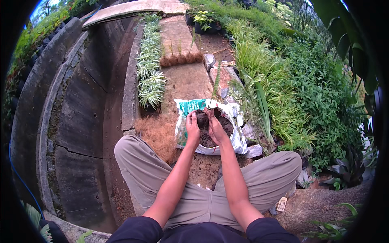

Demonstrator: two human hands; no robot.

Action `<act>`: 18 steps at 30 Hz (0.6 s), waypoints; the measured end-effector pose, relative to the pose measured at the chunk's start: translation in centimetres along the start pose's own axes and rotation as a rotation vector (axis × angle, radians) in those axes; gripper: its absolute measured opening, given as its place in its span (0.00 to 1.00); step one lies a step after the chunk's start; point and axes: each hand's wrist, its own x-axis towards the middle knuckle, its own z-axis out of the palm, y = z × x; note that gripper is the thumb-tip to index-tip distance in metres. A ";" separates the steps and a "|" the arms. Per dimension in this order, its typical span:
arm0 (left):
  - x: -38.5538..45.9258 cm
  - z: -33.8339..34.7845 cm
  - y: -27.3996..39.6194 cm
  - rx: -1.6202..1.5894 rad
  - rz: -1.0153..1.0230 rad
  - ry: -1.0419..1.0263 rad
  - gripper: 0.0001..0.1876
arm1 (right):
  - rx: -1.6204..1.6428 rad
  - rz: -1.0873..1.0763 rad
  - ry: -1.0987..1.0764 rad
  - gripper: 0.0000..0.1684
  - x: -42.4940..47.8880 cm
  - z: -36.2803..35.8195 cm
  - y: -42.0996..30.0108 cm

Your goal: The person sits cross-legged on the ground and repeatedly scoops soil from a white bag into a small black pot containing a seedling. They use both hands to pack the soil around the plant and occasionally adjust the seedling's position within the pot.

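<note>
Between my legs and the path lies an opened white and green plastic sack [200, 104] with dark, moist soil [226, 125] inside. Over its mouth, my left hand [193, 125] and my right hand [215, 126] cup a dark clump of soil [202, 119] from both sides. A thin fern-like frond rises just beyond my right fingers; whether it is rooted in the clump, I cannot tell. A heap of brown coconut fibre [158, 133] lies left of the sack. Farther up, several fibre-wrapped root balls [181, 59] with thin shoots stand in a row.
A deep concrete drainage channel [82, 112] runs along the left, with a plank [133, 11] across its far end. Variegated spider plants [151, 82] line its edge. Rocks [253, 151] and dense grassy plants [273, 91] border the right. A small box [281, 204] lies beside my right knee.
</note>
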 end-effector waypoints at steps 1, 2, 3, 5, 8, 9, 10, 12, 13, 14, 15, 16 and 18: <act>0.3 -0.3 -0.1 -0.075 -0.042 0.029 0.18 | -0.040 0.008 -0.046 0.49 0.1 0.3 -0.6; 0.2 -0.8 -0.2 -0.197 -0.116 0.032 0.18 | -0.091 0.030 -0.027 0.45 -0.4 0.4 -1.3; -0.1 -0.5 0.2 -0.252 -0.236 -0.002 0.18 | -0.197 -0.045 0.028 0.45 -0.3 -0.2 -1.2; -0.4 0.0 1.1 -0.359 -0.476 -0.070 0.18 | -0.409 -0.196 0.138 0.45 -0.2 -1.3 -0.8; -1.2 0.3 1.8 -0.265 -0.554 -0.166 0.20 | -0.584 -0.309 0.187 0.46 -0.6 -0.5 -1.5; -1.6 0.6 1.7 -0.219 -0.560 -0.192 0.21 | -0.635 -0.316 0.179 0.44 -0.7 -0.2 -1.6; -2.0 1.2 2.2 -0.209 -0.628 -0.207 0.22 | -0.697 -0.387 0.227 0.40 -0.7 0.4 -1.4; -2.1 1.2 2.7 -0.246 -0.658 -0.219 0.28 | -0.635 -0.427 0.322 0.30 -0.8 0.8 -1.0; -2.3 1.5 3.7 -0.295 -0.694 -0.219 0.31 | -0.562 -0.384 0.359 0.26 -0.6 0.5 -0.9; -2.1 1.7 3.6 -0.282 -0.657 -0.284 0.34 | -0.517 -0.400 0.360 0.18 -0.6 0.0 -0.8; -2.1 1.8 3.9 -0.304 -0.644 -0.294 0.34 | -0.513 -0.397 0.361 0.17 -0.6 0.1 -0.8; -2.3 1.8 4.2 -0.325 -0.631 -0.305 0.34 | -0.508 -0.394 0.363 0.17 -0.7 0.1 -0.8; -2.4 1.9 4.5 -0.400 -0.590 -0.325 0.36 | -0.505 -0.445 0.367 0.15 -0.9 0.7 -0.7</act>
